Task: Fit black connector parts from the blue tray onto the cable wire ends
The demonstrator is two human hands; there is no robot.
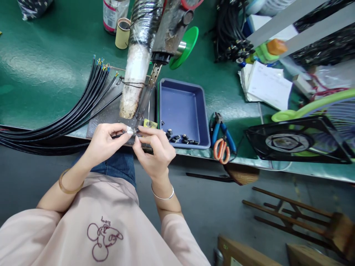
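Observation:
My left hand (107, 142) pinches the end of a black cable, with a small white piece at its fingertips. Facing it, my right hand (155, 147) is closed in a pinch on a small metal connector, mostly hidden by the fingers. The two sets of fingertips nearly meet at the table edge, just below the tip of a mounted soldering iron (151, 81). A white wrapped tube (135, 66) hangs beside the iron. Left of my hands, a bundle of black cables (74, 114) with stripped, coloured wire ends lies across a dark plate (97, 122).
A blue tray (183, 99) with several black connectors (184, 139) stands right of my hands. Beyond it lie blue-handled pliers (229, 135), orange-handled scissors (222, 150), papers (269, 85) and a black fan (294, 142). A green spool (191, 48) sits behind the iron.

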